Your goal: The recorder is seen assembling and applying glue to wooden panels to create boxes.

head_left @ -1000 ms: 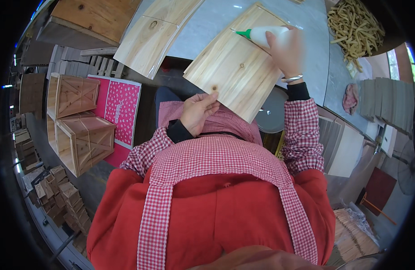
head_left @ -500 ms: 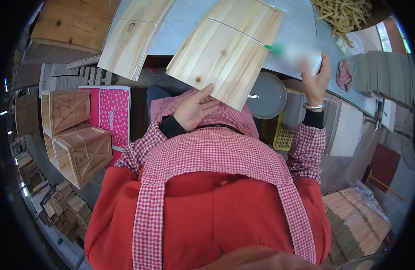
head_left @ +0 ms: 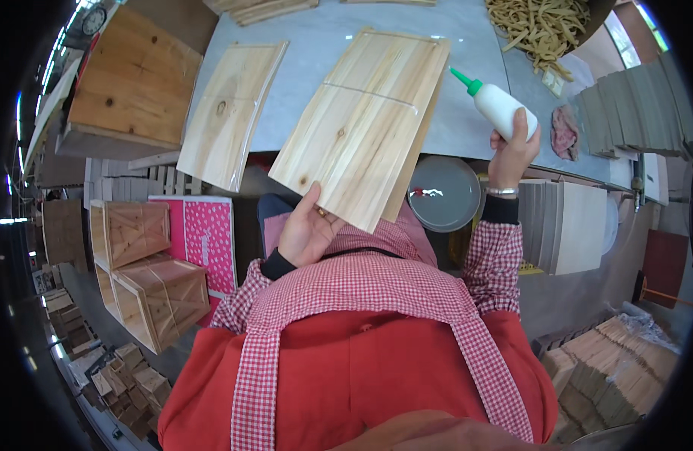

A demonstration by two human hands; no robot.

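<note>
My left hand [head_left: 310, 229] grips the near edge of a pale wooden board [head_left: 346, 143], thumb on top and fingers underneath. The board juts out over the table's near edge, and part of another board [head_left: 411, 161] shows beneath its right side. A thin, pale, shiny line crosses the upper face. In my right hand [head_left: 516, 154] is a white squeeze bottle [head_left: 504, 111] with a green nozzle, held tilted. Its tip points up and left, just off the board's right edge. A second wooden board [head_left: 230, 109] with a similar line lies to the left.
On the grey table [head_left: 467, 139] are a pile of tan strips [head_left: 538, 30], a pink cloth [head_left: 564, 131] and stacked grey panels [head_left: 632, 105]. A wooden box [head_left: 132, 79] stands at left. Below the table are a round grey basin [head_left: 445, 203] and wooden crates [head_left: 154, 297].
The bottle's nozzle has come away from the line on the board to beyond its right edge. My left hand still holds the board. The whole view has shifted.
</note>
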